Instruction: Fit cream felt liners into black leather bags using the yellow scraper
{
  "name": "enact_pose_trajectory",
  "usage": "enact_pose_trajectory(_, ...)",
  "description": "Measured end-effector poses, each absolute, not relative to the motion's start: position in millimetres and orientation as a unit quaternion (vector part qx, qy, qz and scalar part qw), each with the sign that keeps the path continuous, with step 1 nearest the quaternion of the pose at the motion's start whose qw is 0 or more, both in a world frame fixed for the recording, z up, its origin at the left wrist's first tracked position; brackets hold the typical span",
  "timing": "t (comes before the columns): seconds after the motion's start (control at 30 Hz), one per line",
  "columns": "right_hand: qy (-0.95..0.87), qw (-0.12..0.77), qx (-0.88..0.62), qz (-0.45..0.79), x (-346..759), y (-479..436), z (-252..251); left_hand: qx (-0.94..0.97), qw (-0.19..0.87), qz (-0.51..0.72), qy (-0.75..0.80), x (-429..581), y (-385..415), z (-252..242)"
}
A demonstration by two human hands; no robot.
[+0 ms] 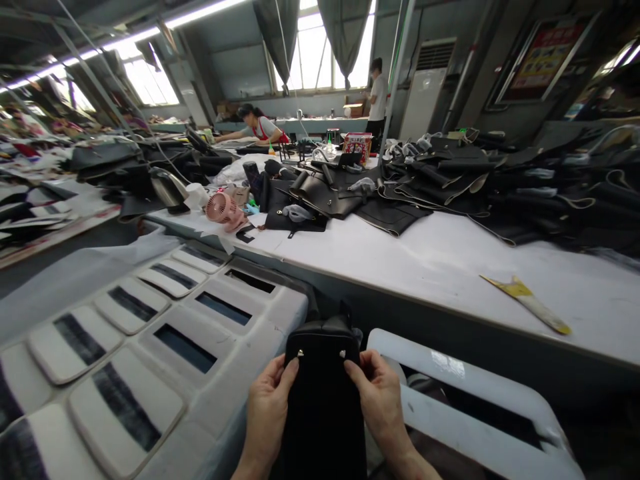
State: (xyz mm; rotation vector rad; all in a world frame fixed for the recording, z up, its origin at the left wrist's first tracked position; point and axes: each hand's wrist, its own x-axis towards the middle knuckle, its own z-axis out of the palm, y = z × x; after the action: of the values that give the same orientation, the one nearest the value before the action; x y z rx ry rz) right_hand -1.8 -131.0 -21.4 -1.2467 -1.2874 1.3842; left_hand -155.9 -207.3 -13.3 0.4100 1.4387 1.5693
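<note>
A black leather-like piece [324, 400] with two small metal studs near its top edge is held upright at the bottom centre. My left hand [273, 400] pinches its left edge, the thumb beside the left stud. On the opposite edge, my right hand [379, 397] grips it with the thumb just under the right stud. The fingers behind the piece are partly hidden. Left of my hands, pale flat pieces with dark stripes [125, 403] lie in rows on a light-covered surface [250, 360].
A white worktable [415, 267] crosses ahead, bearing black bags [320, 197], a pink fan [225, 210], a kettle [170, 190] and a yellow-stained scraper [530, 303]. A white plastic chair [465, 380] stands at right. Two people are farther back.
</note>
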Motion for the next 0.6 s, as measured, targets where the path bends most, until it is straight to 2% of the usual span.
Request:
enact_pose_trajectory(0.17, -0.51, 0.426, -0.488, 0.566, -2.6, -131.3, -18.3, 0.205, 0.52, 0.589, 0.584, -158.7, -212.5, -4.0)
enact_pose_trajectory(0.43, -0.565, 0.42, -0.504, 0.501, -3.5, -130.9, -21.4, 0.247, 0.493, 0.623, 0.555, -153.2, -217.0, 3.6)
enact_pose_trajectory(0.5, -0.61, 0.417, -0.506, 0.446, -2.8, -130.8, -22.8, 0.253, 0.497, 0.626, 0.546, -152.7, -219.5, 5.6)
enact_pose_trajectory(0.6, -0.724, 0.456, -0.457, 0.245, -3.0, -136.4, -22.7, 0.241, 0.517, 0.639, 0.516, -151.1, -223.1, 10.1)
